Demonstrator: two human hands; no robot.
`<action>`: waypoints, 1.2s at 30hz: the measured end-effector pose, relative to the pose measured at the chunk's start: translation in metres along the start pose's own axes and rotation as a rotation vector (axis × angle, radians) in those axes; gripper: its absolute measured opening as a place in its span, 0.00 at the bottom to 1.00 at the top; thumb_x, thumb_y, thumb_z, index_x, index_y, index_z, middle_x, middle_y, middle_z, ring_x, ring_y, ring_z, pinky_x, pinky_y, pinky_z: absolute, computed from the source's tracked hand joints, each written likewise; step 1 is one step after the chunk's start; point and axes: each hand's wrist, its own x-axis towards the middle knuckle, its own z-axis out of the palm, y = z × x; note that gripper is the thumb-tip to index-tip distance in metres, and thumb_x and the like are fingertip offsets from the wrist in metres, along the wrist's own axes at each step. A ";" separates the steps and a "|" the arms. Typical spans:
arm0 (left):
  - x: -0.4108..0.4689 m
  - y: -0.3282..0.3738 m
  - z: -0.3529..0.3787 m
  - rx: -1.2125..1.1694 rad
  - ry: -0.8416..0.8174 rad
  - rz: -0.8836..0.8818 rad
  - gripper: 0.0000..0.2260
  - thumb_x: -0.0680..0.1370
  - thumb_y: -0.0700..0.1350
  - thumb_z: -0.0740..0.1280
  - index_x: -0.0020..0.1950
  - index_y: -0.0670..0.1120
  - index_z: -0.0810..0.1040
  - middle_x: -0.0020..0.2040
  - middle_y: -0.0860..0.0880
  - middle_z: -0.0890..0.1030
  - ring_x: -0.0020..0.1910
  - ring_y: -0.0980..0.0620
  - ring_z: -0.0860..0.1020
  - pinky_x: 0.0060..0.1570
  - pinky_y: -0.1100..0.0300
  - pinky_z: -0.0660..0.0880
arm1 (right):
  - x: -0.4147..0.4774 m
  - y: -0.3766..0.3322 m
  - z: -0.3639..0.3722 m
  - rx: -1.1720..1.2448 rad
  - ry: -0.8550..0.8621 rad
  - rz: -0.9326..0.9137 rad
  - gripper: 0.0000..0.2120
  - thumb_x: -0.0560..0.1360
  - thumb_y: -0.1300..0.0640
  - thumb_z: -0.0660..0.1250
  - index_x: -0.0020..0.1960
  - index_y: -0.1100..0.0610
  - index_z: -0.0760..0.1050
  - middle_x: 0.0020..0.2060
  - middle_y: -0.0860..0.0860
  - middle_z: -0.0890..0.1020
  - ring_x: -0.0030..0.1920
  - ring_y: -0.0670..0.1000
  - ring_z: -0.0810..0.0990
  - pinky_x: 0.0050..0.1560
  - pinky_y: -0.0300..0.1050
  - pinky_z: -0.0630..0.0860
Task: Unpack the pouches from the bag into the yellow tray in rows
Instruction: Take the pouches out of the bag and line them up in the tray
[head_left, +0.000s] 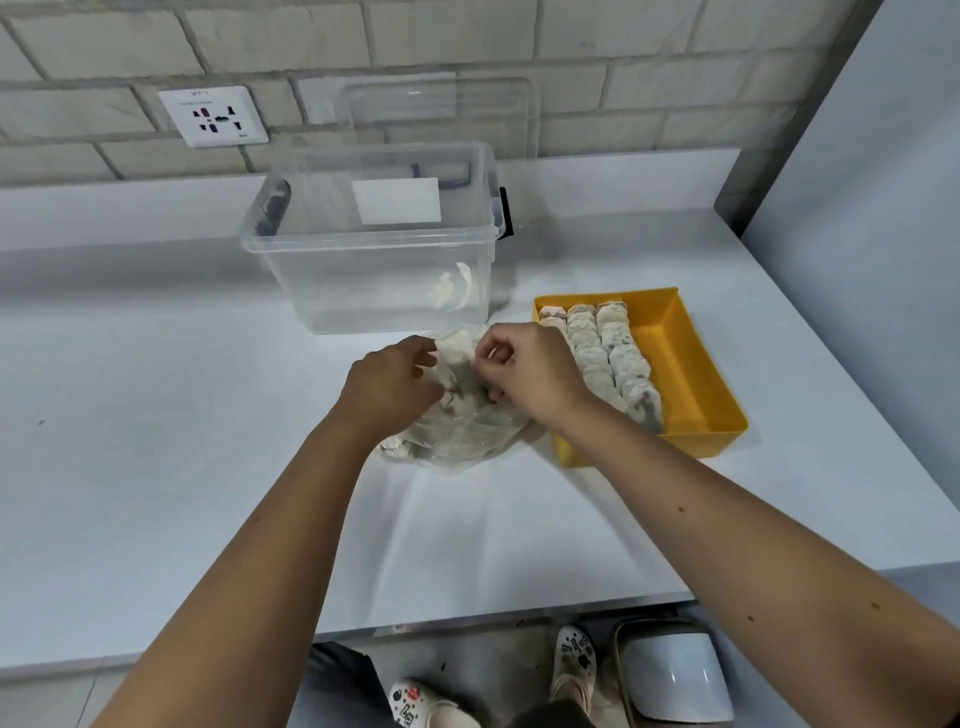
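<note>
Above white table (156, 364), left hand (387, 382) and right hand (530, 371) pinch a pouch (457, 345) between curled fingers (493, 339).

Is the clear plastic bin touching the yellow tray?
Apart. The head view shows a strip of white table between the clear plastic bin and the yellow tray.

From my end: crinkly clear plastic bag (467, 436), papery matt pouches (615, 358), smooth yellow plastic tray (685, 364), glossy see-through plastic bin (363, 280).
</note>
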 end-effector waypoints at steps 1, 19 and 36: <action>0.001 0.002 -0.001 -0.123 -0.027 -0.012 0.16 0.69 0.53 0.73 0.56 0.55 0.79 0.51 0.58 0.83 0.51 0.54 0.80 0.55 0.54 0.74 | -0.001 -0.002 -0.005 0.066 0.010 -0.004 0.03 0.72 0.59 0.73 0.40 0.56 0.81 0.29 0.50 0.82 0.30 0.49 0.82 0.38 0.46 0.81; -0.006 0.002 -0.004 -0.187 0.193 -0.125 0.17 0.79 0.54 0.62 0.46 0.40 0.79 0.42 0.42 0.83 0.48 0.40 0.79 0.51 0.48 0.74 | 0.009 -0.005 0.032 -0.495 -0.200 0.106 0.15 0.66 0.46 0.75 0.39 0.55 0.74 0.42 0.52 0.80 0.46 0.54 0.80 0.39 0.43 0.67; -0.006 0.023 -0.004 -0.456 0.105 -0.124 0.20 0.81 0.58 0.62 0.42 0.46 0.84 0.35 0.54 0.84 0.33 0.61 0.82 0.42 0.64 0.71 | 0.006 -0.019 0.001 0.204 0.025 -0.002 0.03 0.73 0.57 0.74 0.43 0.56 0.85 0.29 0.50 0.84 0.30 0.47 0.83 0.39 0.44 0.82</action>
